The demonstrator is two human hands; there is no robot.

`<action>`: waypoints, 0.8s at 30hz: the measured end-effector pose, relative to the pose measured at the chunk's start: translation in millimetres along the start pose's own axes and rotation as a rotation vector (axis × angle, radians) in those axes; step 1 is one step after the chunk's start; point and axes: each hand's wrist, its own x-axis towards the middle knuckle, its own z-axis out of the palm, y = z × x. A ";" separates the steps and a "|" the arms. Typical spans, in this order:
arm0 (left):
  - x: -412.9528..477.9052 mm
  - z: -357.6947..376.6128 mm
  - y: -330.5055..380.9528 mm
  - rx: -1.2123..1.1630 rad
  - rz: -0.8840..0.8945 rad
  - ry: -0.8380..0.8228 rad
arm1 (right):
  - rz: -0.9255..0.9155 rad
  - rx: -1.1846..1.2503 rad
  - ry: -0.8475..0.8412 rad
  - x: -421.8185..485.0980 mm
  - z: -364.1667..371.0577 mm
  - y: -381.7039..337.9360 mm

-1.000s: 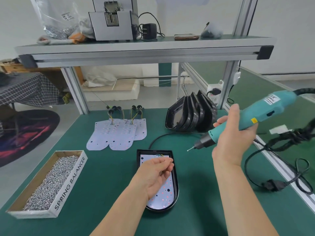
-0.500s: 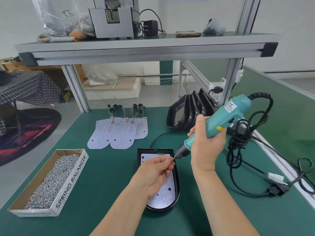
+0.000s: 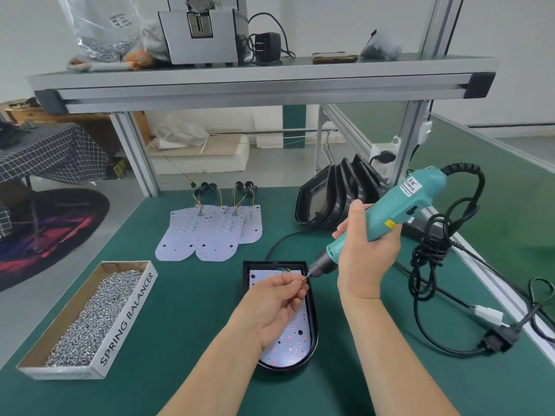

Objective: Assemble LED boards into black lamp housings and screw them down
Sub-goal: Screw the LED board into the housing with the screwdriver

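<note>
A black lamp housing point(image 3: 312, 319) lies on the green table in front of me with a white LED board point(image 3: 288, 343) seated inside it. My left hand point(image 3: 274, 307) hovers over the board and pinches a small screw point(image 3: 304, 280) at its fingertips. My right hand point(image 3: 365, 253) grips a teal electric screwdriver point(image 3: 399, 208), tilted down to the left. Its bit tip meets the screw above the housing's upper right corner. My left hand hides much of the board's middle.
A cardboard box of screws point(image 3: 90, 316) sits at the left. Loose LED boards point(image 3: 210, 232) with wires lie behind the housing. A stack of empty black housings point(image 3: 336, 196) leans at the back right. Black cables point(image 3: 432, 265) trail across the table's right side.
My right hand brought the screwdriver down and left from the right side until its bit reached the screw in my left fingers. My left hand stayed over the board.
</note>
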 end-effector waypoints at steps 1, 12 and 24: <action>-0.3 0.4 0.0 -0.009 0.002 0.002 | -0.004 0.000 -0.005 -0.1 -0.1 -0.1; -2.6 -2.0 0.0 -0.098 0.023 0.003 | 0.020 -0.020 0.038 -5.0 6.4 2.6; -4.3 -0.6 -13.5 0.224 0.199 0.084 | 0.045 -0.017 0.006 1.2 4.8 5.3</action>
